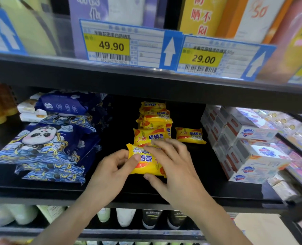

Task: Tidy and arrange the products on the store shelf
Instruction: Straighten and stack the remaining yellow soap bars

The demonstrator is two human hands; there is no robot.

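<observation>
Both hands (pixel 111 171) (pixel 175 165) grip one yellow soap pack (pixel 144 161) between them

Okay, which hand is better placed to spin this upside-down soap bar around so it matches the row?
Right hand: it spans the yellow sulfur soap bar, fingers on the far edge, thumb at the near edge. The left hand only pinches its left end.

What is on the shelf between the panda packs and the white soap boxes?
Yellow soap packs in a row, one lone pack beside it, and both hands, left and right, holding another yellow pack. The head view shows this.
</observation>
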